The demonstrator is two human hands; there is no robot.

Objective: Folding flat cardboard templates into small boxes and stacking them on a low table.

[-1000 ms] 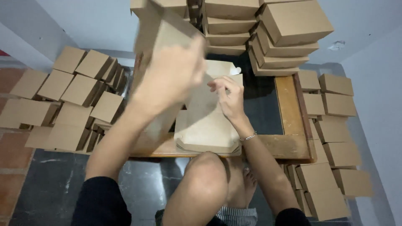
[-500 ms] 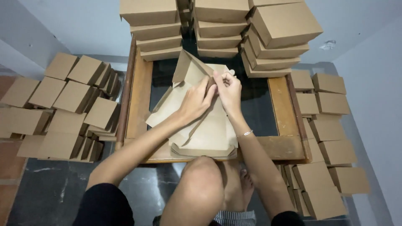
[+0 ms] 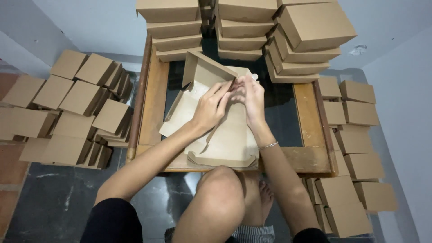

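1 half-folded cardboard box [image 3: 204, 78] lies on top of a pile of flat cardboard blanks [image 3: 225, 144] in the middle of the table [image 3: 155, 99]; its near part is flat, with the long axis running from the person toward the far edge, while 1 end wall and a side flap stand up at the far left corner, open side facing up. Both hands meet at the far end of this box, over its right part. The left hand [image 3: 209, 108] rests palm down on the flat panel, its fingers curled onto the edge of the raised wall; the right hand [image 3: 249, 96], just beside it and touching its fingertips, pinches a small flap between thumb and fingers. The pile of blanks beneath reaches the near edge of the table, just above the person's raised knee [image 3: 220, 198]. Along the far edge stand 3 stacks of finished boxes [image 3: 243, 27], the right one leaning askew, with its top box tilted. On the floor, a heap of more than 10 finished boxes on the left [image 3: 72, 108] lies well apart from the hands, and about 10 boxes on the right [image 3: 351, 148] sit in rows beside the table.
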